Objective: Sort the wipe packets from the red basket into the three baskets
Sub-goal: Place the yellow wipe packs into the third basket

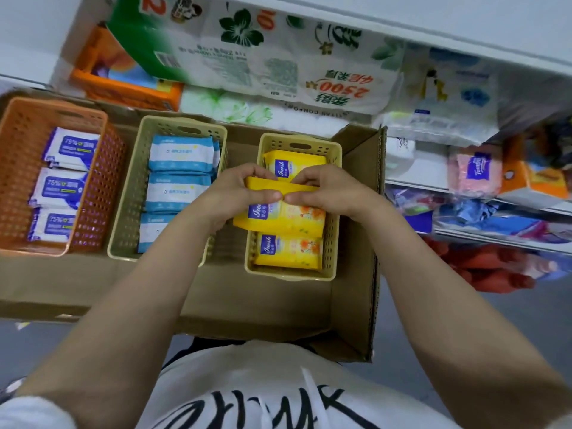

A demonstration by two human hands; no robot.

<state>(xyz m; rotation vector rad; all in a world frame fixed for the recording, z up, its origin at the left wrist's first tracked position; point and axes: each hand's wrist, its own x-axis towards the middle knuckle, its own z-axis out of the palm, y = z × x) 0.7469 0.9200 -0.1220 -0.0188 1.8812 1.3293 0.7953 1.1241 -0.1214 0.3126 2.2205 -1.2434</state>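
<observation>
Three baskets stand in a row on a flattened cardboard box. The orange basket (18,168) at left holds white-and-purple 75% wipe packets (71,148). The middle beige basket (128,187) holds blue-and-white packets (181,154). The right beige basket (331,236) holds yellow packets (288,250). Over that basket my left hand (238,193) and my right hand (328,190) together grip one yellow wipe packet (284,213) by its upper edge, thumbs nearly meeting in the middle. The red basket (483,270) shows at the right on the floor, partly hidden.
The cardboard box (247,305) has a raised flap (376,212) right of the yellow basket. Behind the baskets lie large tissue packs (278,66). Shelves with more packaged goods (483,181) stand at the right. Grey floor lies below.
</observation>
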